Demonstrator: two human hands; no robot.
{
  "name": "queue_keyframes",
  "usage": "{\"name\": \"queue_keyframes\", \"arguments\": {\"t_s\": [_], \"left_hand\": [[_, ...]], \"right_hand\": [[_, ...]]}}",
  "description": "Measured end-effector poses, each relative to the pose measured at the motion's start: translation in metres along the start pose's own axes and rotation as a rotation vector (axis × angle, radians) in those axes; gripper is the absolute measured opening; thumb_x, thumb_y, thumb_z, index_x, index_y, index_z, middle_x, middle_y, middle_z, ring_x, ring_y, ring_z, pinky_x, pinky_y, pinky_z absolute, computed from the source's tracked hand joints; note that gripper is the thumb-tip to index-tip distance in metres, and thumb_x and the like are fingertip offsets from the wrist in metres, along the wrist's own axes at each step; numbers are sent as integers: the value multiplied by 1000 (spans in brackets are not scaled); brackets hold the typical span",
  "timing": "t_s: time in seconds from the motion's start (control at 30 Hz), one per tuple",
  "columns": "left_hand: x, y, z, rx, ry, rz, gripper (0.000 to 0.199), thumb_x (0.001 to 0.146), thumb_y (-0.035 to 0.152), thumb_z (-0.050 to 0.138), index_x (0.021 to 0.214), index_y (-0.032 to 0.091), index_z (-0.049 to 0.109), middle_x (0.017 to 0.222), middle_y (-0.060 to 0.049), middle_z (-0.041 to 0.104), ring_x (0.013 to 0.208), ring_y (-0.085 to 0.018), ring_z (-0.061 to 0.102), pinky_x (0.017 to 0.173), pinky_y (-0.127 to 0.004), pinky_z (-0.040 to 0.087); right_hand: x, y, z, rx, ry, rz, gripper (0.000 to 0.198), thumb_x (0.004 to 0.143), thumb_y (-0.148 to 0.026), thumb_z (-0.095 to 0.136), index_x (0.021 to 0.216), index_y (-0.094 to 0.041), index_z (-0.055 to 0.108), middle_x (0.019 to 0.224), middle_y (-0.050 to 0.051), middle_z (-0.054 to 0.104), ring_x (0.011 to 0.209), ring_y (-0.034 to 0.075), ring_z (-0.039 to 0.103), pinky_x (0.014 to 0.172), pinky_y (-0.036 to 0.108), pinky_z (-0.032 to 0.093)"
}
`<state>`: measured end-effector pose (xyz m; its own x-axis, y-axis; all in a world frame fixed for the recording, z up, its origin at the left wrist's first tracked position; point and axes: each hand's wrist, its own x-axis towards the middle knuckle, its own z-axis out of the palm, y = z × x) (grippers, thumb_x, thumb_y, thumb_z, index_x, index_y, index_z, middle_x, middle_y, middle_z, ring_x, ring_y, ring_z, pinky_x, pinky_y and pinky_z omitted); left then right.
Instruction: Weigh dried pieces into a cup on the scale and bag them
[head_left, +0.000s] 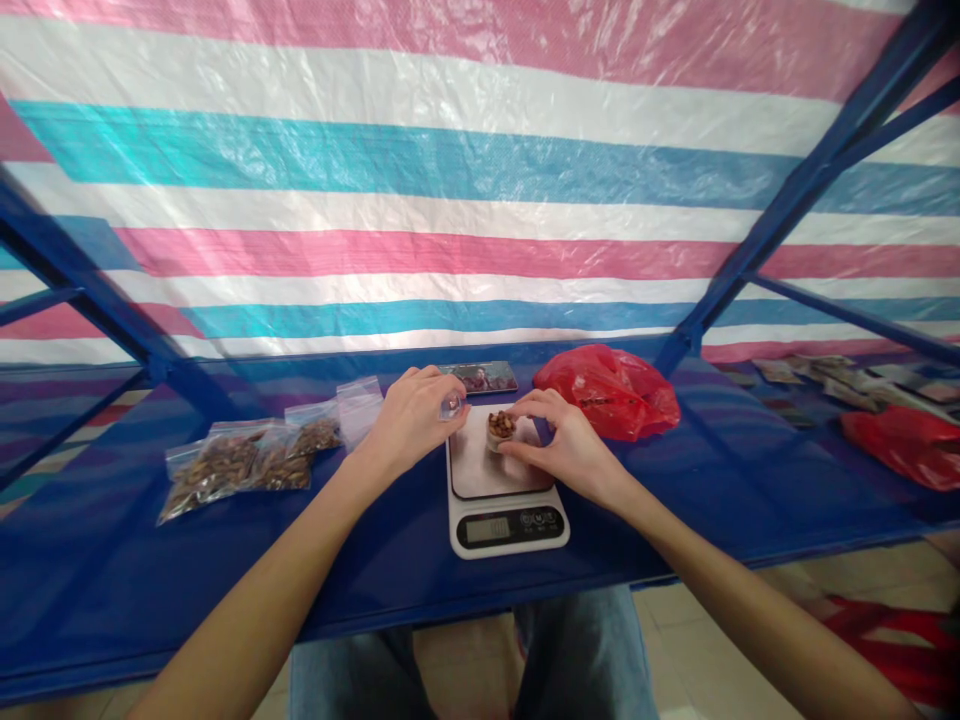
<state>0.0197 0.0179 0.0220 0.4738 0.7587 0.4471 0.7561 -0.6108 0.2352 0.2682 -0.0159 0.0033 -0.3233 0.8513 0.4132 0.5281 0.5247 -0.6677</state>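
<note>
A white kitchen scale (465, 485) with a metal plate lies on the blue table, its display lit but too faint to read surely. On the plate is a small clear cup of brown dried pieces (501, 424). The thumb and fingers of my right hand (562, 440) close around this cup from the right. My left hand (416, 415), at the scale's left edge, pinches a small clear plastic piece (451, 405), which looks like a lid or little cup. Left of that hand lie zip bags of brown dried pieces (225, 460).
Behind the scale lies a dark phone-like rectangle with a picture (484, 377). A red plastic bag (607, 390) sits to the right. Blue metal posts (780, 200) and a striped tarp (450, 250) stand behind. Farther right is another red bag (904, 445).
</note>
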Motion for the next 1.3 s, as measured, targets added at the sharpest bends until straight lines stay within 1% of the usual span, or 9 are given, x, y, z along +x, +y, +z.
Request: {"name": "queue_keyframes", "arguments": {"t_s": [0.17, 0.33, 0.57, 0.67, 0.87, 1.0, 1.13, 1.23, 1.3], "left_hand": [[0, 0, 0, 37, -9, 7, 7, 92, 21, 68, 99, 21, 70, 93, -6, 78, 94, -25, 66, 85, -38, 44], [-1, -1, -1, 34, -9, 6, 7, 91, 23, 70, 97, 20, 70, 97, -7, 78, 97, -27, 64, 84, -40, 44], [-3, -1, -2, 72, -12, -9, 10, 90, 23, 71, 100, 20, 69, 98, -7, 78, 101, -30, 64, 85, -42, 44], [-3, 1, -4, 105, -31, -12, 11, 89, 20, 70, 99, 20, 69, 97, -9, 78, 102, -30, 64, 86, -42, 45], [-3, 7, -5, 138, -69, -26, 11, 86, 18, 71, 96, 21, 68, 96, -10, 77, 102, -31, 64, 87, -42, 47], [-1, 6, -5, 110, -54, -104, 10, 87, 20, 70, 97, 19, 69, 93, -11, 75, 96, -32, 66, 83, -42, 49], [1, -2, -8, -12, 12, -281, 15, 83, 28, 75, 93, 18, 72, 91, -11, 74, 84, -30, 68, 73, -38, 50], [3, -10, -13, -269, 103, -330, 19, 81, 33, 76, 89, 17, 70, 88, -9, 77, 83, -29, 71, 68, -33, 49], [4, -13, -18, -468, 177, -343, 19, 80, 32, 74, 90, 16, 70, 89, -7, 78, 83, -26, 71, 67, -30, 49]], "right_hand": [[14, -13, 2, 64, -13, 20, 33, 82, -36, 88, 110, -22, 78, 110, 7, 79, 101, 25, 73, 92, 41, 56], [34, -32, 1, -19, -72, -64, 20, 85, -28, 82, 104, -21, 79, 108, 6, 83, 100, 25, 76, 94, 40, 56], [46, -49, -4, -365, -209, -69, 16, 90, -30, 76, 101, -20, 79, 102, 8, 83, 93, 28, 76, 84, 38, 51], [50, -54, -6, -443, -244, -79, 12, 90, -29, 76, 97, -20, 78, 99, 8, 82, 90, 28, 74, 81, 38, 48], [64, -65, -5, -587, -329, -227, 12, 91, -31, 77, 94, -19, 75, 97, 8, 78, 95, 28, 66, 87, 40, 45], [79, -82, -2, -727, -400, -307, 17, 93, -34, 78, 93, -17, 75, 97, 11, 75, 95, 30, 63, 81, 40, 41], [103, -102, 0, -750, -500, -411, 13, 97, -26, 73, 97, -14, 77, 97, 12, 73, 89, 26, 64, 73, 36, 37], [123, -115, -1, -713, -583, -436, 10, 95, -13, 69, 101, -12, 77, 102, 13, 72, 81, 20, 61, 67, 34, 33], [136, -125, -4, -663, -590, -490, 18, 93, -6, 67, 109, -10, 75, 106, 12, 71, 80, 18, 58, 67, 32, 32]]}}
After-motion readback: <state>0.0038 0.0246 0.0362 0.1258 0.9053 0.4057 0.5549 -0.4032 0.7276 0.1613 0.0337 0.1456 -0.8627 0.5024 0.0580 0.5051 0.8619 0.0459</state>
